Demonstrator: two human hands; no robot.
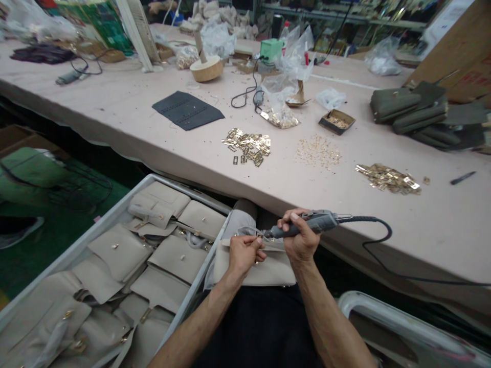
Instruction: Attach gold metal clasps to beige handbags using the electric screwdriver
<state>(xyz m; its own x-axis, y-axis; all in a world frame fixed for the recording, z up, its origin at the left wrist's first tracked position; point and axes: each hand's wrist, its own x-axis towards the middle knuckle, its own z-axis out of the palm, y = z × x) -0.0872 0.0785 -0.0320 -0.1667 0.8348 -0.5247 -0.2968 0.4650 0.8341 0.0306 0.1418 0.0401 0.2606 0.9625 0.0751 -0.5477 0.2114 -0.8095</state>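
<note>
A grey electric screwdriver (pixel 316 222) lies in the grip of my right hand (pixel 301 237), its tip pointing left and its cord trailing off to the right. My left hand (pixel 244 254) pinches the raised flap edge of a beige handbag (pixel 233 273) resting on my lap. The screwdriver's tip meets a small metal fitting beside my left fingertips; the exact contact is too small to make out. Part of the bag is covered by my hands and forearms.
On my left stands a grey tub (pixel 153 180) of beige bags (pixel 178 258). Across the table (pixel 153 145) lie gold plates (pixel 249 145), tiny screws (pixel 318 152), more gold fittings (pixel 387 178), a screw tray (pixel 337 121), a dark panel (pixel 187 110) and dark bags (pixel 418 112).
</note>
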